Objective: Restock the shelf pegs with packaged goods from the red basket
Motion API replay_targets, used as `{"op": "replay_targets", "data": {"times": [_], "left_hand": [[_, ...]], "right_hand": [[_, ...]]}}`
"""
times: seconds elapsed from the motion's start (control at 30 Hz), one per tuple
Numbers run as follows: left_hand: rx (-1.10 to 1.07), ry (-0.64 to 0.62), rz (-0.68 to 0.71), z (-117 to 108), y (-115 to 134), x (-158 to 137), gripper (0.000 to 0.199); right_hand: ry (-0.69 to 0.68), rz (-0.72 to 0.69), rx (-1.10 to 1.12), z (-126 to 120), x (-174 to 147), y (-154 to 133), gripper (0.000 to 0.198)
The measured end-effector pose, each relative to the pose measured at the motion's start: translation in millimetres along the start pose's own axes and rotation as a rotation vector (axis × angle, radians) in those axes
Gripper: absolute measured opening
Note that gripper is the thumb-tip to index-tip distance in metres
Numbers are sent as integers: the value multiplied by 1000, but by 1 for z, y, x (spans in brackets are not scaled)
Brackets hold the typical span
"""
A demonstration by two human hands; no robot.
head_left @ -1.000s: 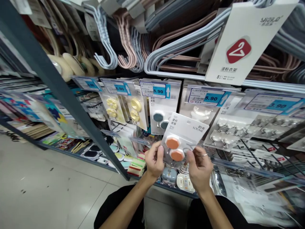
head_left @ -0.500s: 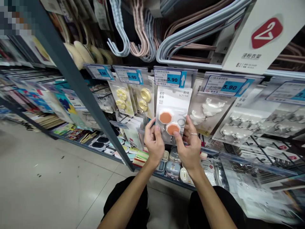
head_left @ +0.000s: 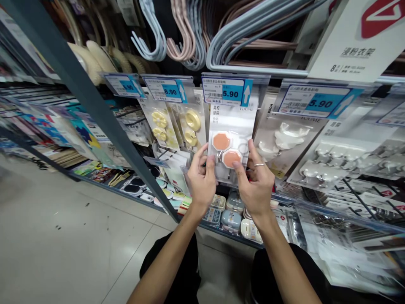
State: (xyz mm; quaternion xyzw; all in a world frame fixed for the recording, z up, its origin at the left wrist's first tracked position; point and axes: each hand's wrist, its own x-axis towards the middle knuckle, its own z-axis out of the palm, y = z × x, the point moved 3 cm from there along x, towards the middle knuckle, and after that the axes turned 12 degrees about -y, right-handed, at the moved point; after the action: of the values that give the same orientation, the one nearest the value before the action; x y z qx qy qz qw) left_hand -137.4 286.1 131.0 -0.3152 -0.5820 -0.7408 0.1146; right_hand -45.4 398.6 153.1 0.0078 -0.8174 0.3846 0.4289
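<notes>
A white-backed pack of wall hooks with two orange octagonal hooks is held between my two hands. My left hand grips its lower left edge, thumb in front and fingers curled behind. On the lower right, my right hand, with a ring on one finger, presses its thumb on the lower orange hook. The pack's upper end meets the price tag marked 5.90, which covers part of it. Whether it hangs on a peg is hidden.
Packs of yellow hooks hang to the left, white hook packs to the right. Coat hangers fill the shelf above. Soap boxes line the bottom shelf. A dark metal post slants down on the left.
The pack has gone up with both hands, so its top edge now reaches behind the price tag. My view has shifted slightly; both hands keep their grip.
</notes>
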Motion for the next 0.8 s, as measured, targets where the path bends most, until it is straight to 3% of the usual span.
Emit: {"op": "replay_targets", "data": {"times": [0.13,0.3,0.43,0.6,0.8], "left_hand": [[250,-18,27,-10,-1,1,37],[669,-105,259,-13,1,3,30],[691,-178,301,-6,-4,6,45],[730,-170,285,-2,-10,8,52],[738,-205,270,-3,-14,-2,68]], "right_hand": [[9,7,-80,-4,1,2,55],[11,-54,-229,-6,-1,8,53],[20,-67,-270,2,2,15,57],[-3,-51,-272,9,3,19,60],[-54,-97,-261,5,-11,20,50]]}}
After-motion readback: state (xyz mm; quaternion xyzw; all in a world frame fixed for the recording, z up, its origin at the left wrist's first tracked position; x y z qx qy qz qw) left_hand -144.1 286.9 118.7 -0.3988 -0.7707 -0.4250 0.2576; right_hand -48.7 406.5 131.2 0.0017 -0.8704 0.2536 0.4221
